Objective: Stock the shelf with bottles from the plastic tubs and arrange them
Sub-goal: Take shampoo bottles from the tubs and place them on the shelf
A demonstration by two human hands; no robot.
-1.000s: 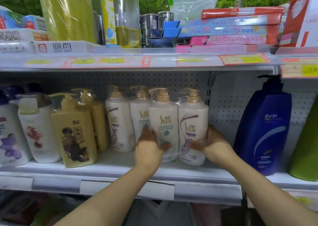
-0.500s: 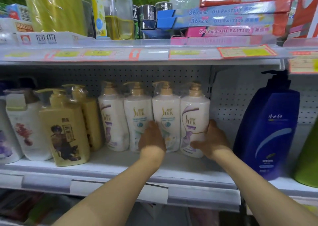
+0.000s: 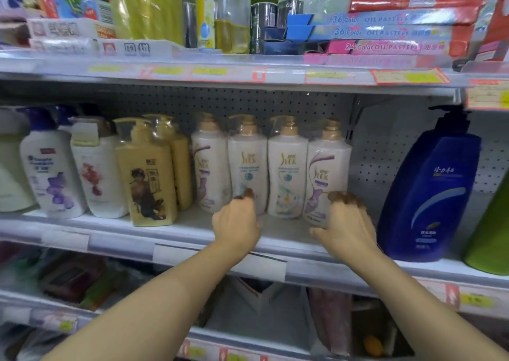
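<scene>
Four white bottles (image 3: pixel 271 165) stand upright in a row on the middle shelf (image 3: pixel 192 227), long axes vertical, sides touching or nearly so, set back toward the pegboard wall. The rightmost bottle (image 3: pixel 327 173) lies directly ahead of and above the right hand (image 3: pixel 345 223), whose curled fingers (image 3: pixel 344 198) reach round the bottle's lower right side; full contact cannot be confirmed. The left hand (image 3: pixel 237 220) sits in front of the second bottle (image 3: pixel 246 165), fingertips at its lower face, loosely bent, grasping nothing visibly. Each hand is nearest its own bottle. Any further alignment likely calls for a push straight back or sideways. A blue bottle (image 3: pixel 429 195) stands apart on the right.
</scene>
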